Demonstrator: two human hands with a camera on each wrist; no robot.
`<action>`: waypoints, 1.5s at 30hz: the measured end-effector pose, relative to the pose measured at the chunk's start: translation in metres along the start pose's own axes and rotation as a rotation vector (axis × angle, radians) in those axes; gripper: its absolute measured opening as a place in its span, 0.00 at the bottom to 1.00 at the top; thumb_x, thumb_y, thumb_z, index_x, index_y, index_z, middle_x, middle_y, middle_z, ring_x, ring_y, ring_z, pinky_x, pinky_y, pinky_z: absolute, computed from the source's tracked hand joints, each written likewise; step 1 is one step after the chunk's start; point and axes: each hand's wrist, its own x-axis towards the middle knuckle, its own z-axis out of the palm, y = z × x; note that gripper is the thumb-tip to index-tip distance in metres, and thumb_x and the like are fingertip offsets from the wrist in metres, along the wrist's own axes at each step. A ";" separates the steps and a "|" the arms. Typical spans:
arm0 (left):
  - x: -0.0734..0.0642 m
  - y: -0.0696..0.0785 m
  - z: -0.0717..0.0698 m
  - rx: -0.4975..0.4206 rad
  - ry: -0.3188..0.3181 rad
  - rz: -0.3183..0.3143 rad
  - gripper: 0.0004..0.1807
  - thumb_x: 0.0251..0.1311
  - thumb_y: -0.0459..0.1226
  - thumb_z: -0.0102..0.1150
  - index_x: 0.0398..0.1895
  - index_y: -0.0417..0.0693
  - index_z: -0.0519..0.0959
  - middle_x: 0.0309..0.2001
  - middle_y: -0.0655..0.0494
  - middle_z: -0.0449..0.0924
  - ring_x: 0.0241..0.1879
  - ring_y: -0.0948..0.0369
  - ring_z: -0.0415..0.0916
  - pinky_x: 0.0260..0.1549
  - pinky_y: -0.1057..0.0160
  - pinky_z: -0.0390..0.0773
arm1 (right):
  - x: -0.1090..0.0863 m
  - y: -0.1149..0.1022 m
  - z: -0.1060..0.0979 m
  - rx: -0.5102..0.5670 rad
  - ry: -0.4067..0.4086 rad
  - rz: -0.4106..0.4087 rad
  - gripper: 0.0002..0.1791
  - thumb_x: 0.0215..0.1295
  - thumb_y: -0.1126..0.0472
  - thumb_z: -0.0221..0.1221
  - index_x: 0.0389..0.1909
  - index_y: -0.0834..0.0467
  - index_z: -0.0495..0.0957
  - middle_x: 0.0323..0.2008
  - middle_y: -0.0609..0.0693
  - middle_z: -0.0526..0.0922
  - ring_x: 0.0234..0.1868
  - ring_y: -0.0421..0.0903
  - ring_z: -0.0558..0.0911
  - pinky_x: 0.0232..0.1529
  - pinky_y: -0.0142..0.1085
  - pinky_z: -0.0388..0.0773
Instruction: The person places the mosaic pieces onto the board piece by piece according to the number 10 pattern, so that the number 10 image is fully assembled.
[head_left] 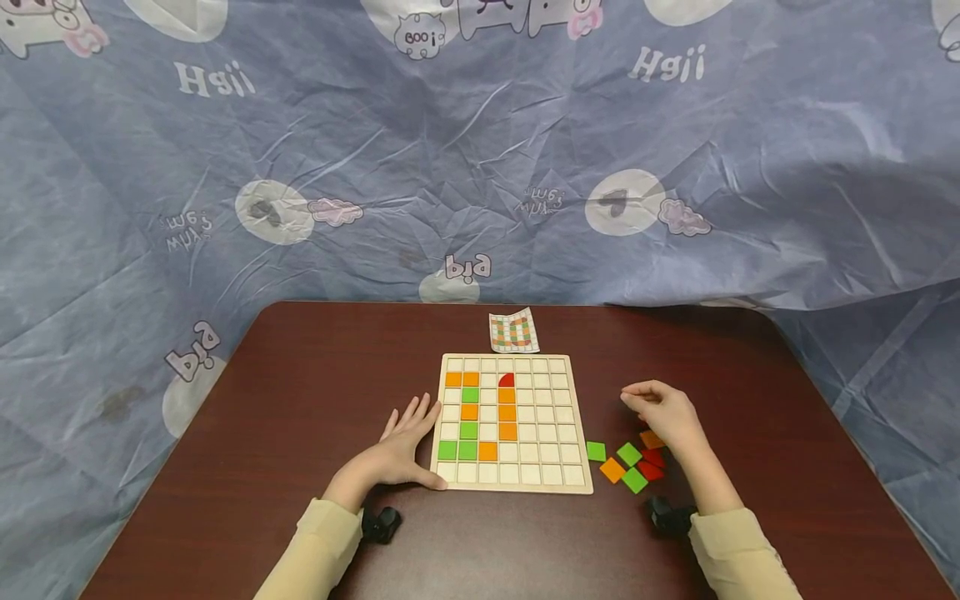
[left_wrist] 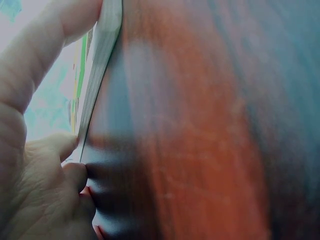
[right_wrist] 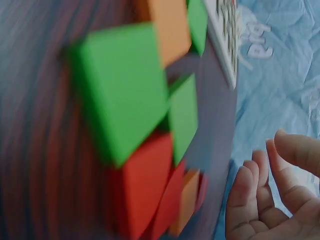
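A pale wooden grid board point(head_left: 530, 474) lies on the table, with orange, green and red tiles set in some of its cells. My left hand point(head_left: 397, 454) rests at the board's left side, fingers spread along the edge and thumb at the near left corner. In the left wrist view the thumb and fingers meet the board's side point(left_wrist: 102, 55). My right hand point(head_left: 666, 417) is above the table to the right, its fingers loosely bent. Nothing shows between the fingertips. Below it lie loose tiles: green point(right_wrist: 125, 90), orange point(head_left: 612, 470) and red point(head_left: 650, 471).
Behind the board lies a small printed pattern card point(head_left: 513, 331), slightly curled. The dark red-brown table point(head_left: 337, 358) reaches back to a blue-grey printed cloth point(head_left: 465, 150) hanging behind it and at both sides.
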 end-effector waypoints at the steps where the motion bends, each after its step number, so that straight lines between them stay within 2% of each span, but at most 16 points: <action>1: 0.000 0.000 0.000 0.001 0.000 0.000 0.68 0.43 0.51 0.79 0.80 0.45 0.41 0.80 0.42 0.31 0.79 0.45 0.26 0.73 0.37 0.29 | 0.000 0.004 -0.003 -0.002 0.002 0.006 0.21 0.70 0.51 0.58 0.52 0.64 0.80 0.47 0.63 0.84 0.41 0.51 0.80 0.36 0.33 0.75; 10: -0.001 0.002 0.000 0.013 0.001 0.002 0.68 0.43 0.51 0.78 0.80 0.45 0.41 0.80 0.42 0.31 0.79 0.45 0.26 0.73 0.37 0.29 | 0.000 0.030 -0.016 -0.020 -0.022 0.064 0.24 0.65 0.52 0.63 0.54 0.67 0.78 0.40 0.56 0.88 0.41 0.49 0.82 0.38 0.34 0.73; 14: -0.001 0.002 -0.001 0.007 -0.002 0.001 0.68 0.43 0.50 0.78 0.80 0.45 0.41 0.80 0.42 0.30 0.79 0.45 0.26 0.73 0.37 0.29 | 0.002 0.034 -0.015 -0.038 -0.070 0.066 0.27 0.64 0.53 0.64 0.55 0.69 0.76 0.46 0.62 0.85 0.43 0.52 0.82 0.38 0.32 0.74; 17: -0.001 0.002 -0.001 0.002 -0.001 0.001 0.68 0.43 0.50 0.78 0.80 0.44 0.41 0.80 0.42 0.31 0.79 0.44 0.26 0.73 0.37 0.29 | 0.004 0.034 -0.014 -0.079 -0.077 0.049 0.26 0.63 0.55 0.65 0.54 0.70 0.76 0.50 0.67 0.80 0.46 0.56 0.80 0.37 0.32 0.74; 20: -0.001 0.002 0.000 -0.002 0.003 -0.002 0.68 0.43 0.50 0.79 0.80 0.44 0.41 0.80 0.42 0.31 0.79 0.44 0.27 0.73 0.37 0.29 | 0.004 0.033 -0.012 -0.118 -0.065 0.045 0.26 0.62 0.56 0.66 0.53 0.70 0.75 0.50 0.68 0.79 0.46 0.58 0.78 0.36 0.33 0.74; 30: 0.000 0.001 0.001 -0.014 0.006 -0.007 0.68 0.43 0.50 0.79 0.80 0.45 0.42 0.80 0.43 0.32 0.79 0.45 0.26 0.73 0.38 0.29 | 0.003 0.025 -0.009 -0.162 -0.034 0.099 0.20 0.60 0.59 0.66 0.46 0.70 0.76 0.41 0.64 0.80 0.36 0.52 0.79 0.29 0.32 0.74; 45: 0.000 -0.002 0.002 -0.008 0.015 0.008 0.68 0.42 0.50 0.79 0.80 0.45 0.42 0.80 0.43 0.32 0.79 0.45 0.27 0.73 0.37 0.29 | 0.001 0.023 -0.008 -0.181 -0.065 0.076 0.18 0.60 0.58 0.68 0.41 0.65 0.75 0.34 0.57 0.81 0.31 0.48 0.77 0.28 0.33 0.74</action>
